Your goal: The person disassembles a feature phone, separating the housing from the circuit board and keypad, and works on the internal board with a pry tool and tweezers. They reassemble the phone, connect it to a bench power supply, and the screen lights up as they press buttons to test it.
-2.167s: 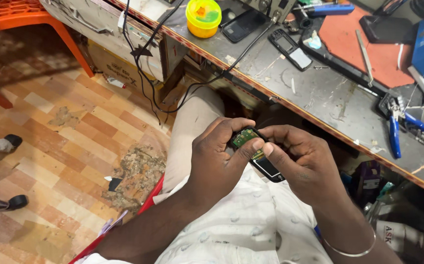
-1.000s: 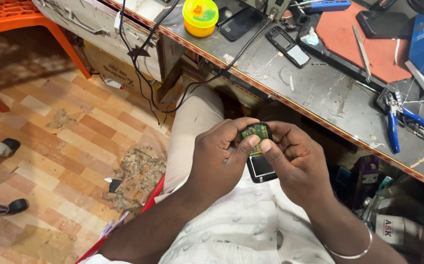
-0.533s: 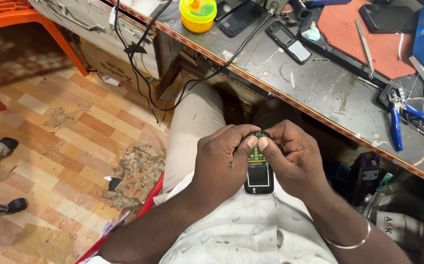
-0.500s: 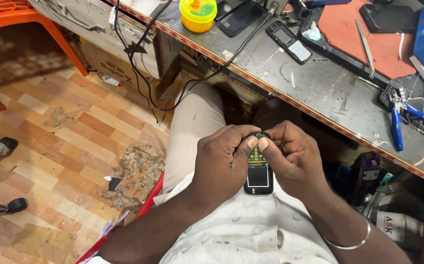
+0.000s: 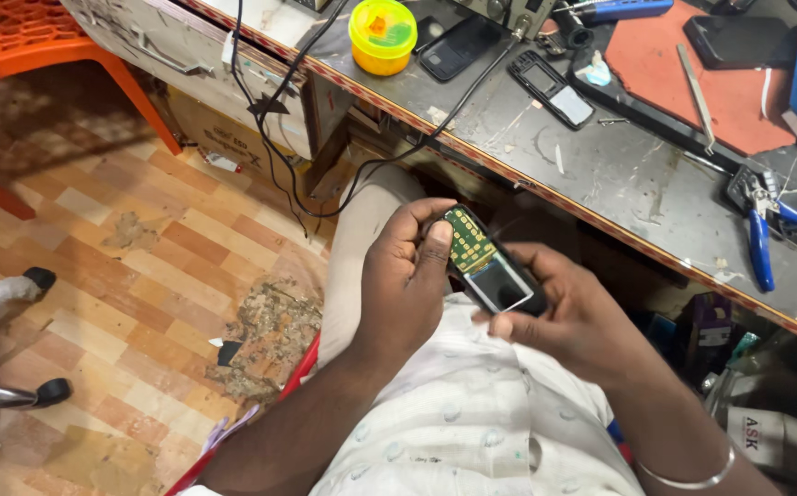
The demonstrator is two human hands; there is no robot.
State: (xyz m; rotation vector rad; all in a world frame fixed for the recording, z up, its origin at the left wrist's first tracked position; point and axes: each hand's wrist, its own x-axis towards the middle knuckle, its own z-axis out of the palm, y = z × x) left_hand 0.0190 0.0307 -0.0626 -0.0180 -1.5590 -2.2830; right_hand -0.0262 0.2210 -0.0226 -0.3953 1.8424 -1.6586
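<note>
I hold the opened phone (image 5: 488, 266) above my lap, below the worktop (image 5: 600, 174): my left hand (image 5: 407, 280) pinches its keypad end, my right hand (image 5: 573, 317) cradles the screen end. If my thumb slips, I think the bare board can scratch or fall to the floor (image 5: 141, 276).

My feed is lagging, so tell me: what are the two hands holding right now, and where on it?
A small opened mobile phone with bare green keypad board and grey screen: left hand pinches the keypad end, right hand cradles the screen end from beneath.
</note>
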